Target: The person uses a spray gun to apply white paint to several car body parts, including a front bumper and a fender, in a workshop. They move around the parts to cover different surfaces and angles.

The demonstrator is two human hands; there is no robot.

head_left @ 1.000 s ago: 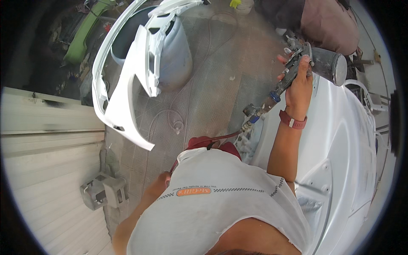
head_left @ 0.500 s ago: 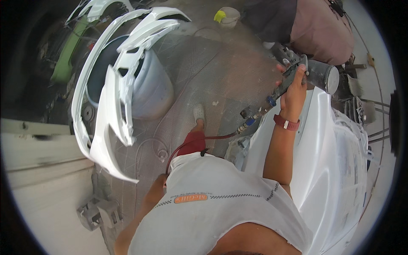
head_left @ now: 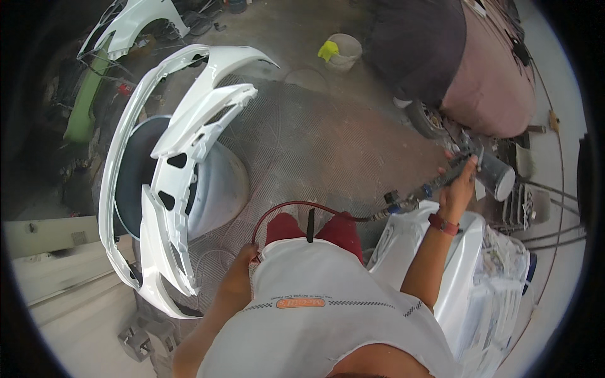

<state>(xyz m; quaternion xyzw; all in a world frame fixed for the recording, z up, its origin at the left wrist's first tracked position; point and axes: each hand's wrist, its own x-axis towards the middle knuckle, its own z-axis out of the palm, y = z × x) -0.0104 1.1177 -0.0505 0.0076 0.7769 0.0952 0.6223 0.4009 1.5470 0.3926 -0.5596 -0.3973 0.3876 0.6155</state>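
My right hand (head_left: 459, 189) is wrapped round a spray gun (head_left: 498, 178) with a dark grey cup, held out at arm's length on the right. From the gun's fittings a red air hose (head_left: 296, 203) curves back across my thighs. Near my left hip, my left hand (head_left: 248, 254) is closed round that hose, its fingers partly hidden by the arm and shirt. Beneath my right forearm stands a glossy white car body part (head_left: 455, 264), partly covered with clear film and paper. A white car bumper (head_left: 165, 208) rests over a large grey drum (head_left: 220, 189) on my left.
Ahead on the mesh-covered floor (head_left: 321, 126) is a white bucket (head_left: 345, 53) with a yellow cloth. A covered vehicle (head_left: 485, 75) stands at the far right. A white fender (head_left: 142, 25) and a green panel (head_left: 85, 104) lie far left. Grey blocks (head_left: 148, 334) sit near left.
My right hand and the spray gun have shifted right and lower in the picture. The view has moved, so the bumper and bucket appear lower. My forward foot is no longer visible.
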